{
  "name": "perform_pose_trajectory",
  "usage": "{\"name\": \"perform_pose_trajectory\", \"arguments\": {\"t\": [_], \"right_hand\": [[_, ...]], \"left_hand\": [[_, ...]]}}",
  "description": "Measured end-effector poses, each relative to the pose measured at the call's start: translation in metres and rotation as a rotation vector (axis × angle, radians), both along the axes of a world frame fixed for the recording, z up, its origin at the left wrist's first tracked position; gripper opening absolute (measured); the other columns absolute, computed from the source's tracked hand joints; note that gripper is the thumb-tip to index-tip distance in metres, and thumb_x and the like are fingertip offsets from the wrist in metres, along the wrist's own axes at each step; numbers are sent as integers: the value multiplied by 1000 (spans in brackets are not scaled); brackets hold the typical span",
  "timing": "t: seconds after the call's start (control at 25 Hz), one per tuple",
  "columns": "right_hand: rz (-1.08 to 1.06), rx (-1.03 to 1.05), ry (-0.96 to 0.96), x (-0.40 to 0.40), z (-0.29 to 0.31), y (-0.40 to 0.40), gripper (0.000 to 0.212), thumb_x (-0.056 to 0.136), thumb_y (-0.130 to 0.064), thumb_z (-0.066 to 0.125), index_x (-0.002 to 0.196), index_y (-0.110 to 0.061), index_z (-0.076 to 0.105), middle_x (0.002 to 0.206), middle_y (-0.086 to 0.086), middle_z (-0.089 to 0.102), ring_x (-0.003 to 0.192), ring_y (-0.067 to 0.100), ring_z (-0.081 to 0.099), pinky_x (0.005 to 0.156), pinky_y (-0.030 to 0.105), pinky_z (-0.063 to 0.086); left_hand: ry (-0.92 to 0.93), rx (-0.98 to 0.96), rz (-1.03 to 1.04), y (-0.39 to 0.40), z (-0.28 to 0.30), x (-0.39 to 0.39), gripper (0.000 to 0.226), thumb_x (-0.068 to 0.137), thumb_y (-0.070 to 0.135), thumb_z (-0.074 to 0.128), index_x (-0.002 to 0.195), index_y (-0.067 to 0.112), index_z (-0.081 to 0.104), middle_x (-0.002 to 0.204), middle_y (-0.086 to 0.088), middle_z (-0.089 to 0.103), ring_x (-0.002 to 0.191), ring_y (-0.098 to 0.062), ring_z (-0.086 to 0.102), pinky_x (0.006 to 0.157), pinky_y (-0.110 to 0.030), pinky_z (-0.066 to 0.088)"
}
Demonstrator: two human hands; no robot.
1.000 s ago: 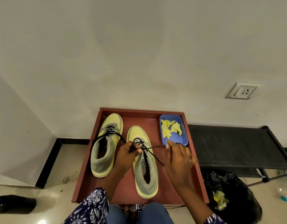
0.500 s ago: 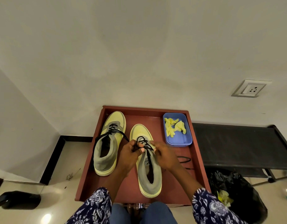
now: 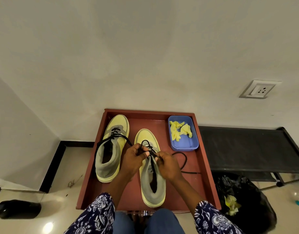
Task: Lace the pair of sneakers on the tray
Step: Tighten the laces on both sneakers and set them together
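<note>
I have both hands, left (image 3: pixel 134 157) and right (image 3: pixel 167 163), pinching the black lace (image 3: pixel 151 153) over the right sneaker (image 3: pixel 153 183); its loose tail (image 3: pixel 185 162) toward the blue box (image 3: pixel 183 144) could snag.

Two yellow-and-grey sneakers sit on one red tray (image 3: pixel 206 159) at the centre of the frame: a left sneaker (image 3: pixel 111 149) and a right sneaker (image 3: pixel 152 179), each with one black lace. One blue container (image 3: pixel 183 144) holds several crumpled yellow pieces (image 3: pixel 180 130), too bunched to count. One wall socket (image 3: pixel 259 89) is at the upper right, one black bag (image 3: pixel 243 200) at the lower right.
</note>
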State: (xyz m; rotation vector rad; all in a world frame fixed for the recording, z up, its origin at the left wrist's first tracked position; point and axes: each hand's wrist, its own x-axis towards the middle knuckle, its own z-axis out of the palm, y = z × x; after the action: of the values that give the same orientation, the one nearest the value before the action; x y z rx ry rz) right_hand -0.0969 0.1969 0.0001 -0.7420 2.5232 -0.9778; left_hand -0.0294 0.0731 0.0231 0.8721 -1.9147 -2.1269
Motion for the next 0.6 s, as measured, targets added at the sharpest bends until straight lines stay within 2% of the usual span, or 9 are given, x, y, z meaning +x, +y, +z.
{"name": "perform_pose_trajectory", "arguments": {"t": [0.24, 0.4, 0.52, 0.6], "right_hand": [[-44, -18, -10, 7, 0, -1, 21, 91, -8, 49, 102, -4, 66, 101, 13, 66, 93, 27, 59, 74, 25, 40], [-51, 0, 9, 6, 6, 2, 21, 90, -8, 49, 101, -6, 67, 100, 10, 69, 92, 26, 61, 75, 24, 41], [-82, 73, 68, 2, 7, 9, 21, 88, -12, 49, 97, -13, 68, 94, 9, 69, 85, 27, 63, 73, 31, 48], [-104, 129, 105, -1, 9, 15, 20, 87, -15, 49, 93, -18, 68, 88, 8, 69, 81, 28, 63, 69, 34, 50]], "left_hand": [[5, 39, 3, 0, -1, 2, 18, 86, -1, 57, 79, 15, 58, 81, -1, 63, 75, -10, 57, 63, -25, 43], [4, 87, 41, 1, -3, 6, 10, 90, 4, 55, 83, 11, 59, 82, -3, 64, 73, -11, 55, 60, -26, 40], [17, 15, 88, -1, -6, 16, 9, 91, 8, 55, 83, 8, 59, 60, 7, 57, 51, -4, 44, 48, -16, 37], [13, -35, 94, -2, -9, 22, 10, 91, 9, 55, 82, 7, 59, 51, 12, 49, 46, -3, 39, 46, -14, 35]]}}
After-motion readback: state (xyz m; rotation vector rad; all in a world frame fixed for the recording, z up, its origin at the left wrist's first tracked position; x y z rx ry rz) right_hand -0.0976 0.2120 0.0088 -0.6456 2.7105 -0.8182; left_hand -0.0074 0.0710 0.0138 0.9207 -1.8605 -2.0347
